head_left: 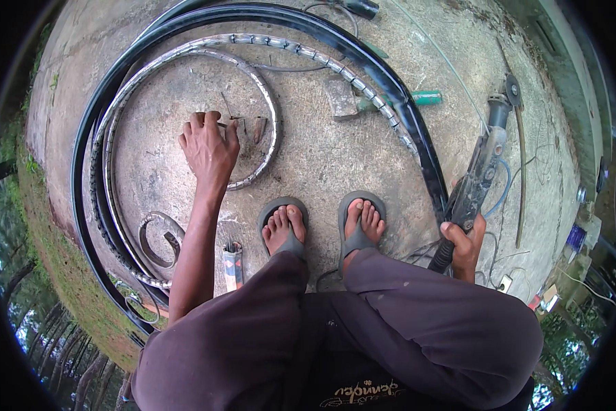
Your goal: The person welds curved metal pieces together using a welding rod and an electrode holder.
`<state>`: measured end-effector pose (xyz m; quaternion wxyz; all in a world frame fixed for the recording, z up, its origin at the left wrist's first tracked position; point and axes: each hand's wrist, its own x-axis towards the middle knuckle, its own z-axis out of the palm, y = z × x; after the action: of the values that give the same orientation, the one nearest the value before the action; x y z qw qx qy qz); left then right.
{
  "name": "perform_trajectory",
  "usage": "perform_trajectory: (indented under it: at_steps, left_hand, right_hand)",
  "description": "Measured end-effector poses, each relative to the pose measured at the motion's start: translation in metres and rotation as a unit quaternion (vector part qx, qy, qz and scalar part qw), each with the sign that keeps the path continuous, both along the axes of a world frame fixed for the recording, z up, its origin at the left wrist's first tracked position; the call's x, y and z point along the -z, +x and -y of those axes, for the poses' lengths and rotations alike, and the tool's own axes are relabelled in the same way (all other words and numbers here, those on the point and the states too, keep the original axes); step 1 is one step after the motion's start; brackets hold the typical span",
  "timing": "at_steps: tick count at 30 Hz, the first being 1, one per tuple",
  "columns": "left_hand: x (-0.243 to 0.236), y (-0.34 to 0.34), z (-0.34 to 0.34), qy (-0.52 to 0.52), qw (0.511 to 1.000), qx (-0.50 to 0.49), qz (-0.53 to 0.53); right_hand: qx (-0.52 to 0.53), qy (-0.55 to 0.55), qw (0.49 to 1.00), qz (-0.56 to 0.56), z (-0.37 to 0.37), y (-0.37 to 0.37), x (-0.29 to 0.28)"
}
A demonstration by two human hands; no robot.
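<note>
My left hand point(205, 144) is low over the concrete point(301, 164), inside a coiled silvery ring point(273, 137). Its fingers are curled on a thin dark piece, too small to make out, beside scattered nails and metal bits point(258, 130). My right hand point(467, 248) grips the black handle of a long grey power tool point(479, 175), which points forward along the right side. A long black curved band point(417, 130) runs next to the tool, outside a segmented silvery hoop point(301, 51).
A hammer-like tool point(342, 97) with a green handle lies ahead. My sandalled feet point(284, 226) rest near a bundle of rods point(232, 267) and a curved metal piece point(154, 246). A socket point(505, 283) and cables lie right. Grass point(75, 274) borders the left.
</note>
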<state>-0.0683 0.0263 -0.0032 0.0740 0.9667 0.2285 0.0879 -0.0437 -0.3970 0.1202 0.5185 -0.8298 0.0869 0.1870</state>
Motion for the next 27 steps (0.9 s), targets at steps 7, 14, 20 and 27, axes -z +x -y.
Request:
perform_trajectory:
  at_steps: [7,14,20,27]
  left_hand:
    - [0.016,0.021,0.007,0.047,0.997,-0.007,-0.057]
    - [0.020,0.035,-0.004,-0.057,0.994,-0.043,-0.077]
    - [-0.021,0.044,0.022,-0.276,0.954,-0.020,0.114]
    - [-0.052,0.075,0.067,-0.375,0.921,0.043,0.094]
  right_hand:
    - [0.096,0.016,0.995,-0.032,-0.015,-0.032,0.001]
    - [-0.075,-0.024,0.997,0.003,-0.038,-0.024,-0.012]
    - [0.052,0.047,0.993,-0.100,-0.017,-0.032,-0.008]
    - [-0.020,-0.252,0.947,0.198,0.016,-0.070,-0.020]
